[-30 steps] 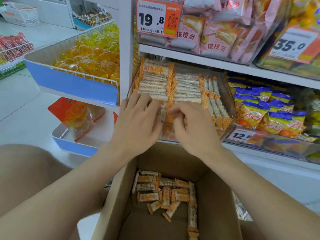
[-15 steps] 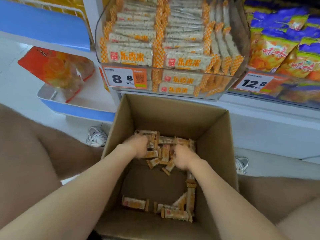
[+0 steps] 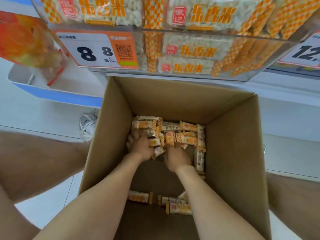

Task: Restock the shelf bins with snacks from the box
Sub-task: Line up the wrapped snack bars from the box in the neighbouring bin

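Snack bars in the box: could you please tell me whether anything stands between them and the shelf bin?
Nothing visible does. The left hand and right hand grip the snack bars, the box is open-topped, and the shelf bin sits just beyond its far wall. The bin's opening is out of frame.

A: Exposure?
B: Bright, even, diffuse from above. No hard shadows; only the box (image 3: 233,144) goes dim toward its floor.
A: Sharpness?
B: Soft overall. Motion smear on left hand (image 3: 141,149), right hand (image 3: 178,158) and snack packs (image 3: 181,127). Orange bag (image 3: 22,40) at left edge blurred.
A: Optics?
B: Wide-angle bend at edges. Clear bin (image 3: 190,75) front mirrors its packs; price tag (image 3: 97,51) readable.
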The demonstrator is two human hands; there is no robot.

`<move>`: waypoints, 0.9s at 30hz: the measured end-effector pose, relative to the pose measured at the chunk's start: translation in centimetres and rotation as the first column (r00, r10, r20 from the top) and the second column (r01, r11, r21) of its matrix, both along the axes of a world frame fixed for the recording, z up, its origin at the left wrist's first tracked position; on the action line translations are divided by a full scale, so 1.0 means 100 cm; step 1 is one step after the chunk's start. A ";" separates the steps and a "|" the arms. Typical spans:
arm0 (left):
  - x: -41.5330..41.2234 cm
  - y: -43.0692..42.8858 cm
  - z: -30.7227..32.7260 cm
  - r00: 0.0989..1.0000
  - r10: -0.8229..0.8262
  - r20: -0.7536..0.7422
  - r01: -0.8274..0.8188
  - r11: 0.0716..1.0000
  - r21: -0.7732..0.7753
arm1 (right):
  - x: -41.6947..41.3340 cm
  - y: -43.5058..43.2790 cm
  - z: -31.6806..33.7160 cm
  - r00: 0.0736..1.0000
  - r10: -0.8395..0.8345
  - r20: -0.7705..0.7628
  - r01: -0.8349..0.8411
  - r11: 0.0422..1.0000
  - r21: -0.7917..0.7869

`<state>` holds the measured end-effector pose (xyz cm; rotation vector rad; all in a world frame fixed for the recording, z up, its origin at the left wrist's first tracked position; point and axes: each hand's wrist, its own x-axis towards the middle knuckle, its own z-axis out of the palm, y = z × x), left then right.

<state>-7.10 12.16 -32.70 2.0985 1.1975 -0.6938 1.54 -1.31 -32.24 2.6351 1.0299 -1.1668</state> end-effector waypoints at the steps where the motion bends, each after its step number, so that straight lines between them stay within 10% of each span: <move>1: 0.000 -0.004 -0.003 1.000 -0.007 0.026 0.008 1.000 -0.021 | 0.002 -0.003 0.001 0.999 0.002 0.047 -0.004 0.999 0.046; 10: -0.009 -0.042 0.002 0.924 0.055 0.378 -0.074 0.997 0.037 | 0.002 -0.035 0.018 0.991 -0.125 -0.039 0.131 0.953 0.272; 18: -0.005 -0.049 -0.006 0.969 0.110 0.221 -0.078 0.986 -0.150 | 0.003 -0.039 0.011 0.838 -0.491 -0.237 0.543 0.792 0.278; 27: 0.001 -0.067 -0.016 0.978 0.011 0.208 0.005 0.997 -0.077 | 0.016 -0.049 0.014 0.770 -0.541 -0.339 0.636 0.696 0.335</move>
